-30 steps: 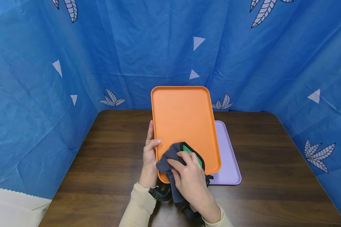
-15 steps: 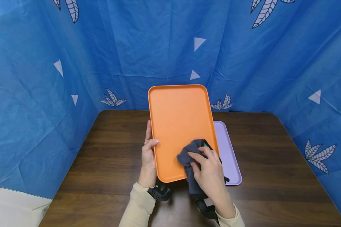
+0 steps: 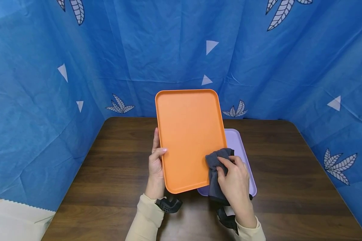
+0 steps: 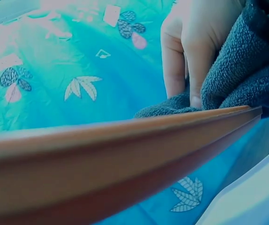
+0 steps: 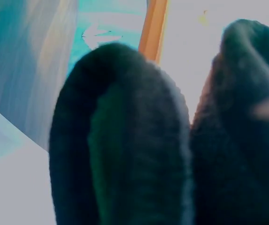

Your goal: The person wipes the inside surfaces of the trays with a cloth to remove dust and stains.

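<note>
My left hand grips the left edge of an orange tray, thumb over the rim and fingers behind. The tray is held up, tilted toward the head camera. At its lower right edge my right hand pinches a dark grey cloth against the surface. In the left wrist view the right hand's fingertips press the bunched cloth down at the tray's rim. Folds of cloth fill most of the right wrist view, with a green patch showing inside.
A purple tray lies on the brown wooden table, partly hidden behind the orange tray and the right hand. Blue curtain with leaf prints hangs around the table's back and sides. White fabric shows at the lower left.
My right hand has slid the cloth rightward across the orange tray from its lower left to the right edge. The tray has shifted slightly left, with the left hand still holding it.
</note>
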A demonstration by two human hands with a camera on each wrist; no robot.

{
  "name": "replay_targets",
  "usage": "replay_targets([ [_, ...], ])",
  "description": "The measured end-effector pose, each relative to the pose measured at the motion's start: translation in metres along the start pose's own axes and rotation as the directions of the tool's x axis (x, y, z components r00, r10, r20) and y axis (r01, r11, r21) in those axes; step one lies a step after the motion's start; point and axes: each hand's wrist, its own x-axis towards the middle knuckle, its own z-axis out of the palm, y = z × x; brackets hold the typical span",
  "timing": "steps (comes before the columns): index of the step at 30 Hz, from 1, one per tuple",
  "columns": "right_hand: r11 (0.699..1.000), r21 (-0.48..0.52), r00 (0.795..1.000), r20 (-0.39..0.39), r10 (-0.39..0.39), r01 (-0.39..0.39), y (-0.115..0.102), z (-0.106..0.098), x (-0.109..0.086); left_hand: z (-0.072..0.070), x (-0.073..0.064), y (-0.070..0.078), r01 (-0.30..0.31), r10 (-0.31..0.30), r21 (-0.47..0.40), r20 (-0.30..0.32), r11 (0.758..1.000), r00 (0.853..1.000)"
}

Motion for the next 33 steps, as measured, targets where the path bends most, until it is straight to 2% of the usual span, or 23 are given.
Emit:
replay_targets([
  [8, 1.0, -0.002, 1.0, -0.012, -0.013, 0.013, -0.002, 0.004, -0.003, -0.003, 0.0, -0.002, 0.01, -0.01, -0.019, 0.026, 1.0, 1.0],
  [14, 0.996, 0.004, 0.996, -0.038, -0.087, 0.087, -0.01, 0.011, -0.009, -0.002, 0.001, -0.003, 0.024, -0.023, -0.02, 0.021, 1.0, 1.0],
  [23, 0.983, 0.003, 0.983, -0.027, -0.181, 0.181, -0.027, 0.017, -0.018, -0.002, 0.001, -0.006, 0.027, -0.027, 0.004, -0.011, 1.0, 1.0],
  [28, 0.971, -0.012, 0.971, 0.003, -0.238, 0.238, -0.036, 0.019, -0.022, -0.004, 0.002, -0.008, 0.031, -0.031, 0.008, -0.007, 0.999, 0.999],
  [33, 0.943, -0.034, 0.943, 0.042, -0.33, 0.331, -0.047, 0.019, -0.025, -0.006, 0.003, -0.011, 0.031, -0.03, 0.014, -0.02, 0.999, 0.999],
])
